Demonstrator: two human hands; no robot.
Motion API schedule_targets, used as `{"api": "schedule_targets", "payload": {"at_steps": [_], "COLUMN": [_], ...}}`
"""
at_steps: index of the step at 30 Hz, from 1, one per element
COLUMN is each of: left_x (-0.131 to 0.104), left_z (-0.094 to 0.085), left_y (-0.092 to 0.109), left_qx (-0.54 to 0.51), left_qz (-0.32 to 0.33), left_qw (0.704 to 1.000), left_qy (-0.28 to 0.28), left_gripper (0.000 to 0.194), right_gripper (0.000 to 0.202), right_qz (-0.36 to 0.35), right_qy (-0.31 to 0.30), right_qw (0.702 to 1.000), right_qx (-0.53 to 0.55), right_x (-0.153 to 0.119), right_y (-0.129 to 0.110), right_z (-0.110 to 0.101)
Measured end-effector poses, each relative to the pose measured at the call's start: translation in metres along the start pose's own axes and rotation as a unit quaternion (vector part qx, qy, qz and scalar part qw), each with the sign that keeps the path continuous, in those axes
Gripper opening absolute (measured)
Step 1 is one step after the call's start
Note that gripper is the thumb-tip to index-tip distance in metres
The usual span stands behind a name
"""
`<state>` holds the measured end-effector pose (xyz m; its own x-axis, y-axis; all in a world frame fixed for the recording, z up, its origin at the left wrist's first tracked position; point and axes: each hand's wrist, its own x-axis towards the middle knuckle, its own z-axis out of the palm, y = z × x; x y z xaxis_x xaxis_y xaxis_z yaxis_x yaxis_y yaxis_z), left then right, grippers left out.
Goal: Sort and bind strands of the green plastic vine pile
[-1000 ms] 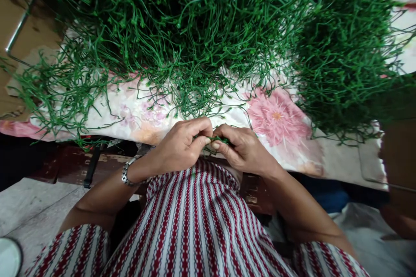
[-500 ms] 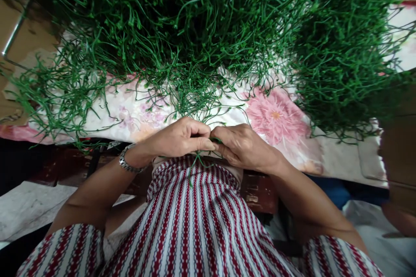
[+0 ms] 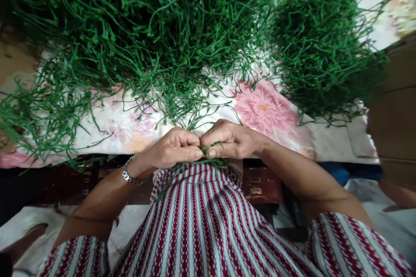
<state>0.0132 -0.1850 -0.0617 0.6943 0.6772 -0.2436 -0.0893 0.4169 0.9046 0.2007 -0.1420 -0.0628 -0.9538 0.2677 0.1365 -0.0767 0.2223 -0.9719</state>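
Both hands meet at the table's near edge, just above the striped garment. My left hand (image 3: 177, 147), with a metal watch at its wrist, is closed, thumb pressed on the bent fingers. Touching it, my right hand (image 3: 230, 140) pinches with thumb and forefinger. Between the fingertips shows a thin green artificial stem (image 3: 204, 149), partly hidden by the fingers. Several more green stems (image 3: 221, 162) hang below the hands over the lap. Just beyond lies a loose cluster of forked stems (image 3: 182, 104) on the floral cloth (image 3: 263, 106).
A big heap of green stems (image 3: 146, 21) covers the far side. A second heap (image 3: 325, 52) sits at the right, and scattered stems (image 3: 55, 112) lie left. Brown cardboard (image 3: 396, 121) stands at the right edge. Below the cloth is a dark red wooden surface (image 3: 261, 186).
My right hand has turned, so its thumb now shows along the front. More stem ends show below the hands. The view has shifted slightly to the right.
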Motion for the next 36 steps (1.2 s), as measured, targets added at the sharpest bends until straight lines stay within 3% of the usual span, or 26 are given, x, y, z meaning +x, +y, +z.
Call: {"api": "schedule_targets", "payload": {"at_steps": [2, 5, 8, 10, 12, 14, 16, 18, 21, 23, 26, 29, 31, 33, 36], "left_x": [0.0, 0.001, -0.002, -0.007, -0.013, -0.018, -0.02, -0.017, -0.01, -0.005, 0.001, 0.006, 0.009, 0.012, 0.014], "left_z": [0.003, 0.003, -0.003, -0.006, -0.008, -0.01, -0.012, -0.013, -0.014, -0.012, -0.006, 0.001, 0.006, 0.01, 0.015], "left_y": [-0.003, -0.003, 0.003, 0.011, 0.019, 0.026, 0.03, 0.033, 0.032, 0.031, 0.026, 0.019, 0.013, 0.007, -0.001], "left_qx": [-0.058, -0.096, -0.085, -0.075, -0.071, -0.073, -0.08, -0.092, -0.109, -0.116, -0.114, -0.099, -0.074, -0.031, 0.039], "left_qz": [0.007, 0.022, 0.061, 0.091, 0.117, 0.134, 0.159, 0.179, 0.196, 0.19, 0.161, 0.135, 0.124, 0.123, 0.16], "left_qw": [0.998, 0.995, 0.992, 0.987, 0.98, 0.972, 0.964, 0.958, 0.95, 0.945, 0.945, 0.946, 0.948, 0.948, 0.934], "left_qy": [0.013, 0.024, 0.064, 0.107, 0.147, 0.18, 0.199, 0.206, 0.219, 0.238, 0.261, 0.277, 0.285, 0.29, 0.316], "left_gripper": [0.036, 0.036, 0.032, 0.027, 0.025, 0.024, 0.026, 0.028, 0.027, 0.026, 0.027, 0.028, 0.031, 0.033, 0.035], "right_gripper": [0.03, 0.034, 0.036, 0.028, 0.015, 0.008, 0.015, 0.02, 0.018, 0.016, 0.012, 0.01, 0.012, 0.014, 0.023], "right_qz": [0.005, -0.008, -0.057, -0.047, -0.002, 0.049, 0.101, 0.146, 0.171, 0.162, 0.105, 0.061, 0.062, 0.073, 0.083], "right_qy": [0.028, 0.187, 0.371, 0.416, 0.348, 0.198, 0.09, 0.077, 0.137, 0.189, 0.329, 0.453, 0.445, 0.384, 0.323], "right_qw": [0.998, 0.978, 0.927, 0.906, 0.923, 0.939, 0.91, 0.85, 0.761, 0.743, 0.773, 0.8, 0.834, 0.875, 0.9], "right_qx": [0.061, 0.09, 0.015, -0.067, -0.166, -0.278, -0.391, -0.5, -0.61, -0.622, -0.532, -0.389, -0.319, -0.285, -0.282], "right_x": [-0.002, -0.011, -0.025, -0.034, -0.04, -0.041, -0.04, -0.039, -0.039, -0.039, -0.036, -0.028, -0.02, -0.011, -0.002], "right_y": [0.003, 0.007, -0.001, -0.014, -0.026, -0.029, -0.02, -0.003, 0.018, 0.019, 0.002, -0.021, -0.033, -0.038, -0.035], "right_z": [0.0, -0.008, -0.02, -0.02, -0.008, 0.012, 0.029, 0.032, 0.013, -0.004, -0.013, -0.002, 0.007, 0.014, 0.02]}}
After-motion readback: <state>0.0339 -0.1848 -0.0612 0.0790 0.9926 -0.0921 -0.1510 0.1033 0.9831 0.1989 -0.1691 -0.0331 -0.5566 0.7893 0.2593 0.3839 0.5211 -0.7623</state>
